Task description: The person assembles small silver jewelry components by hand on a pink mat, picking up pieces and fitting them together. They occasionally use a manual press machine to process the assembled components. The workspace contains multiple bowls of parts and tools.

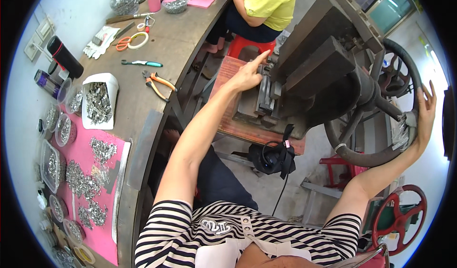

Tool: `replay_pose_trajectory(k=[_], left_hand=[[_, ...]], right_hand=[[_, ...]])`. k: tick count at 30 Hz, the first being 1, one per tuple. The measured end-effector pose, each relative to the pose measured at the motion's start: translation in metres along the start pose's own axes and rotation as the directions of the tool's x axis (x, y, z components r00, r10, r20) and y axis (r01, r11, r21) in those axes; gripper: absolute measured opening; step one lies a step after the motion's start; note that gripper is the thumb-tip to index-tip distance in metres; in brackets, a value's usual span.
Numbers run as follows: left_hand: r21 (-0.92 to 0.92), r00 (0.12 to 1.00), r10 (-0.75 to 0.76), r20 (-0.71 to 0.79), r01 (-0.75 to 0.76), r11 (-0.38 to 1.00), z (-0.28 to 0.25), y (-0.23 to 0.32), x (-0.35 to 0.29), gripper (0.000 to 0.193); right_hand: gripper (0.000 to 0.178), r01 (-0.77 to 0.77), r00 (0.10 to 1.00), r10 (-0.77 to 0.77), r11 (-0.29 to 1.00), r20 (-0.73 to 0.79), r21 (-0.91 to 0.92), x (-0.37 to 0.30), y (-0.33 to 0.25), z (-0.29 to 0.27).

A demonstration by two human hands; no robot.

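At the press (312, 70)
My left hand (247, 77) points, grip unclear, near the far left corner of the board (232, 65); my right hand (425, 107), open-fingered, touches the wheel (364, 160).

Wall (24, 87): white, left of the table (176, 39)
Floor (290, 196): grey, right of the table
Stool (251, 48): red, near the table
Window (390, 10): teal-paned, well right of the table
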State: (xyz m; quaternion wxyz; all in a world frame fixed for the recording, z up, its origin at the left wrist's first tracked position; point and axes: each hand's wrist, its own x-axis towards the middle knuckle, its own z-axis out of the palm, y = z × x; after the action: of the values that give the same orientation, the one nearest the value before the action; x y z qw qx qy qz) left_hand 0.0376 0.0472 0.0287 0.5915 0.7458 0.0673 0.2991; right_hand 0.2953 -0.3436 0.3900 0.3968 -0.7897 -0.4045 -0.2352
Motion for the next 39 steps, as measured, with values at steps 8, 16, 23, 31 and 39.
replay_pose_trajectory(k=[8, 16, 23, 31, 39], left_hand=[[0.603, 0.996, -0.055, 0.065, 0.005, 0.798, -0.006, 0.049, -0.047, 0.059], [0.741, 0.937, 0.328, -0.119, -0.137, 0.658, 0.024, 0.057, -0.116, 0.03], [0.817, 0.815, 0.371, -0.445, 0.2, 0.541, -0.009, 0.125, -0.256, 0.03], [0.685, 0.582, 0.365, -0.727, 0.659, 0.312, -0.003, 0.179, -0.43, 0.039], [0.474, 0.376, 0.325, -0.868, 0.822, 0.316, 0.009, 0.195, -0.54, 0.036]], right_hand=[[0.072, 0.056, 0.998, -0.056, 0.997, -0.009, -0.045, -0.008, 0.012, -0.01], [0.045, 0.566, 0.813, -0.578, 0.814, 0.073, 0.131, -0.147, -0.116, 0.119], [0.057, 0.06, 0.614, -0.481, 0.819, 0.626, 0.571, -0.288, -0.16, 0.311], [0.048, 0.121, 0.138, -0.855, 0.515, 0.499, 0.849, -0.359, -0.288, 0.328], [0.042, 0.246, 0.044, -0.954, 0.299, 0.297, 0.922, -0.456, -0.36, 0.345]])
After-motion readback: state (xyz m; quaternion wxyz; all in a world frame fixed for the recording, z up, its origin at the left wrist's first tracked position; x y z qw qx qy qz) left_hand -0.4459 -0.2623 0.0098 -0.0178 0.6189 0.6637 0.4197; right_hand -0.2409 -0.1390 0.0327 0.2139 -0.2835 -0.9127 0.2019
